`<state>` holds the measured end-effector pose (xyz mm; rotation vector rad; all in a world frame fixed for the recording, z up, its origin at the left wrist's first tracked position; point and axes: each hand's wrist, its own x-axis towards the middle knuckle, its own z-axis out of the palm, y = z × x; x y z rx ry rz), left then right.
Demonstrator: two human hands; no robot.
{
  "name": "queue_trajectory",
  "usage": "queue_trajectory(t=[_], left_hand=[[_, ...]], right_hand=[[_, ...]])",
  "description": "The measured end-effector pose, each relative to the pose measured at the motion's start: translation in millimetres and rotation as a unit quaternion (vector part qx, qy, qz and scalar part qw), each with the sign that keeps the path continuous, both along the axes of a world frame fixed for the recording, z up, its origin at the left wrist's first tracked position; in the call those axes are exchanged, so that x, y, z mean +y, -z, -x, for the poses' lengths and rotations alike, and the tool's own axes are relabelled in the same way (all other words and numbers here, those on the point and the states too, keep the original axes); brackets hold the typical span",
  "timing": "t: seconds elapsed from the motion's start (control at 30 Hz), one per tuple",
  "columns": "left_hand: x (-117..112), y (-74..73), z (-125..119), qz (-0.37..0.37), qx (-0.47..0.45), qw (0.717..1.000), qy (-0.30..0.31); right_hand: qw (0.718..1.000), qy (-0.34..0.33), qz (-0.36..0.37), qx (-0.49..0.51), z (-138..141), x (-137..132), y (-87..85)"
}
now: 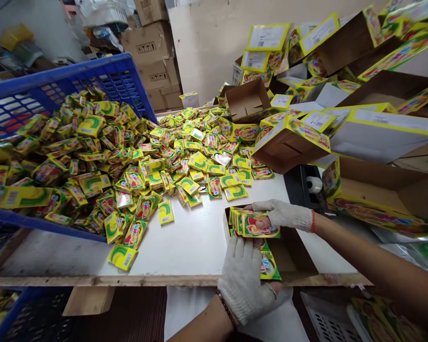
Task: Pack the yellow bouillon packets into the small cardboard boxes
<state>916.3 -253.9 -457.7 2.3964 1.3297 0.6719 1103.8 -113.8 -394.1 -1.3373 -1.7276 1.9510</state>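
Gloved left hand (244, 280) spread flat against packet stack (251, 224), gloved right hand (283, 214) gripping its far side, stack inside open carton (296, 256) at white table's (196, 237) near edge, loose packets (128, 156) heaped far left.

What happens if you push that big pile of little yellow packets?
The packets would probably slide and scatter: they look glossy and lie loose on the smooth white table. They seem small, flat and light, so unlikely to roll.
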Motion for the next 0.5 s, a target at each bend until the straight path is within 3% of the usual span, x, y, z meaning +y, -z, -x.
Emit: queue_trajectory(t=[0.27,0.5], left_hand=[[1.2,0.9,2.2,-0.049,0.022,0.999,0.003],[1.5,4.6,1.3,-0.039,0.012,0.999,0.005]], right_hand=[[0.999,0.004,0.027,-0.029,-14.4,22.7,11.6],[0.997,-0.043,0.006,-0.071,22.8,31.9,12.2]])
